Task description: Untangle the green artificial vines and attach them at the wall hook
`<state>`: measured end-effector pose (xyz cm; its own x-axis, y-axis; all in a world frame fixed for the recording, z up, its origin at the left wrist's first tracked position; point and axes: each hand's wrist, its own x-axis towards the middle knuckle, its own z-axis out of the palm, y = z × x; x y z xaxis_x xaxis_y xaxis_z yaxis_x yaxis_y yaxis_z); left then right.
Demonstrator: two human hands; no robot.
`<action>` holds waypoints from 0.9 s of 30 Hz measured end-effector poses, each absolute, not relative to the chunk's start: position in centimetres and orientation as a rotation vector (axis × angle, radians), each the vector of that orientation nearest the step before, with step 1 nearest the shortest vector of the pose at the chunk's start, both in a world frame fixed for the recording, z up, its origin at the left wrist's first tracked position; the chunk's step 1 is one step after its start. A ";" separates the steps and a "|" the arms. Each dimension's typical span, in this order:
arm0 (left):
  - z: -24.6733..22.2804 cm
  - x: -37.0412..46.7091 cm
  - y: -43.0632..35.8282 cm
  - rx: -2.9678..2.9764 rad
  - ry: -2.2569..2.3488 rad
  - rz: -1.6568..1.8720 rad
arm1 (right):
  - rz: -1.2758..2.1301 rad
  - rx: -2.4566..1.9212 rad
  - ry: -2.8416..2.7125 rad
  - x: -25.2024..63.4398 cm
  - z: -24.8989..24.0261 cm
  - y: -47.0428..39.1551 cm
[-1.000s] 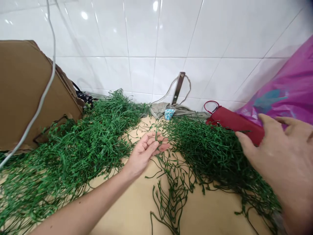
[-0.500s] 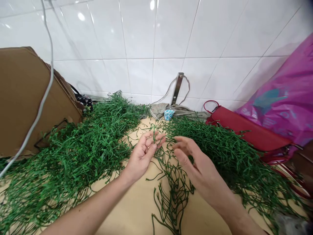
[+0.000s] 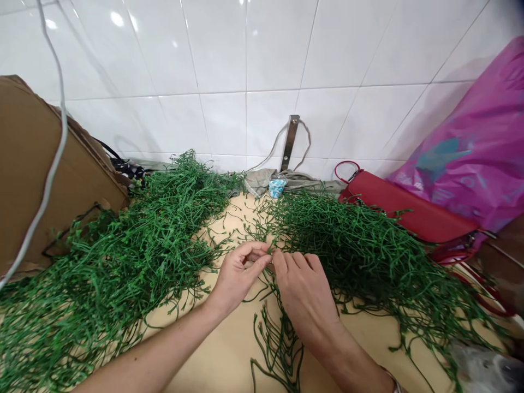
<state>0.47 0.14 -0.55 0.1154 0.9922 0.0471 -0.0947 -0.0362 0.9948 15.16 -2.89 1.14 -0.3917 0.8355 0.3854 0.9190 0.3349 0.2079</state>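
Observation:
Fingertip to fingertip, my left hand [image 3: 238, 273] and my right hand [image 3: 302, 289] meet over the middle of the tan table [image 3: 221, 349]. Thumb and forefinger of the left are pinched on a thin green strand [image 3: 269, 250]. My right fingers are closed at the same spot, apparently on that strand; their tips are partly hidden. Below the hands lies a row of green strands [image 3: 278, 346] with small knobbed ends, partly covered by my right wrist. A large tangled heap of green strands [image 3: 139, 251] is to the left, and a second, darker heap [image 3: 364, 251] to the right.
A cardboard box [image 3: 53, 180] stands at left, with a white cable [image 3: 55, 158] hanging before it. By the tiled wall are a metal bracket [image 3: 290, 143] and a small blue-and-white cup [image 3: 277, 188]. At right sit a red handbag [image 3: 413, 210] and a purple plastic bag [image 3: 478, 147].
My right hand has moved left and closed its fingers at my left fingertips. My left fingers, more spread before, have drawn together on the strand. The view has shifted slightly right.

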 end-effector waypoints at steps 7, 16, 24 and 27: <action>-0.5 0.1 0.4 1.095 1.031 1.224 | 0.021 -1.647 -2.650 13.9 1.3 -3.3; -1.7 0.9 0.9 0.822 1.030 1.216 | 0.513 -1.620 -2.684 12.5 1.0 -3.9; -1.9 1.3 1.8 0.821 0.980 1.219 | 0.529 -1.519 -2.524 12.4 3.2 -4.9; 0.0 1.0 1.1 0.960 0.934 1.258 | 0.439 -1.703 -2.350 18.0 5.0 -3.0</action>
